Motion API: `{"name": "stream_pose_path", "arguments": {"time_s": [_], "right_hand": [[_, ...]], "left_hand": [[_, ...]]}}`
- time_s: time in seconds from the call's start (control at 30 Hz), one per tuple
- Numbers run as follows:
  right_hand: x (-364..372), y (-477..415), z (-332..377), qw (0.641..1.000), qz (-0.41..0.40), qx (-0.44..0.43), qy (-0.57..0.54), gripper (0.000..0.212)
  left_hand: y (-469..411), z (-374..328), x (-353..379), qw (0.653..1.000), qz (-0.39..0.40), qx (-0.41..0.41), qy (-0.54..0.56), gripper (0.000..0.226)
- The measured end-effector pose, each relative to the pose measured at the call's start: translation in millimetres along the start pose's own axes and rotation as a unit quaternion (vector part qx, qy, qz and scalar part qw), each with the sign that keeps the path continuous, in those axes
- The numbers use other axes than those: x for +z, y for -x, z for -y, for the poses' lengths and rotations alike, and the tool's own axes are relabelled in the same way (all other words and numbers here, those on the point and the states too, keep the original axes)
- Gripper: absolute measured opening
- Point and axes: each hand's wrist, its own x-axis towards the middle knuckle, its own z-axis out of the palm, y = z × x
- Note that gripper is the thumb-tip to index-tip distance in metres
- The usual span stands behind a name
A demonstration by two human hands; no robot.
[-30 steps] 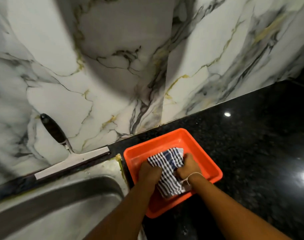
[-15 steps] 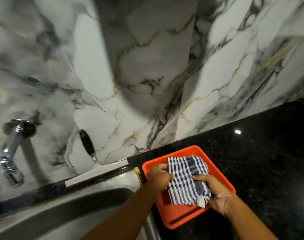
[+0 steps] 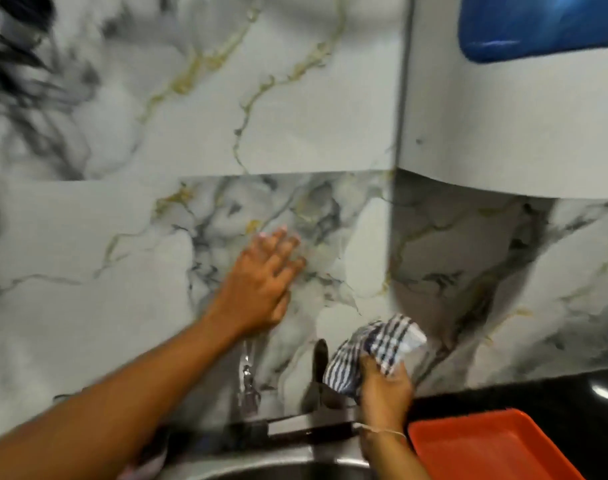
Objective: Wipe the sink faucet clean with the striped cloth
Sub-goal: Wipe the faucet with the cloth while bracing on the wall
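Observation:
My right hand [image 3: 385, 384] grips the blue-and-white striped cloth [image 3: 375, 351], bunched and held up in front of the marble wall, to the right of the faucet. The chrome faucet [image 3: 247, 379] hangs down from the wall above the sink, blurred, its upper part hidden under my left hand. My left hand [image 3: 261, 285] is raised over the top of the faucet with fingers spread against the wall, holding nothing that I can see.
An orange tray [image 3: 492, 445] sits on the black counter at lower right. A squeegee with a black handle [image 3: 318, 362] leans on the wall behind the steel sink [image 3: 278, 462]. A blue object [image 3: 537, 22] is at the upper right.
The cloth has been lifted out of the orange tray by my right hand and carried left toward the faucet. My left hand let go of it and rose to the faucet's top. The view swung up.

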Motion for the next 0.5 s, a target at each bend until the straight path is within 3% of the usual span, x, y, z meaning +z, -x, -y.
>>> {"name": "stream_pose_path", "arguments": {"time_s": [0.1, 0.17, 0.23, 0.3, 0.4, 0.47, 0.5], "right_hand": [[74, 27, 4, 0.985, 0.089, -0.119, 0.092, 0.016], [111, 35, -1, 0.947, 0.168, -0.191, 0.196, 0.006], [136, 40, -6, 0.886, 0.243, -0.266, 0.293, 0.013], [147, 39, -12, 0.869, 0.267, -0.280, 0.308, 0.013], [152, 33, -13, 0.935, 0.250, -0.152, 0.200, 0.034], [151, 24, -11, 0.968, 0.229, 0.010, 0.098, 0.030], [148, 21, -10, 0.967, 0.232, 0.088, 0.052, 0.021]], "left_hand": [[-5, 101, -13, 0.987, 0.015, 0.069, -0.141, 0.059], [-1, 148, -11, 0.974, 0.035, 0.119, -0.189, 0.063], [2, 175, -1, 0.962, 0.019, 0.162, -0.217, 0.063], [2, 186, 7, 0.956, -0.019, 0.175, -0.233, 0.063], [1, 191, 17, 0.949, -0.054, 0.188, -0.248, 0.064], [3, 191, 18, 0.950, -0.057, 0.191, -0.238, 0.064], [4, 190, 19, 0.952, -0.060, 0.192, -0.230, 0.064]]}}
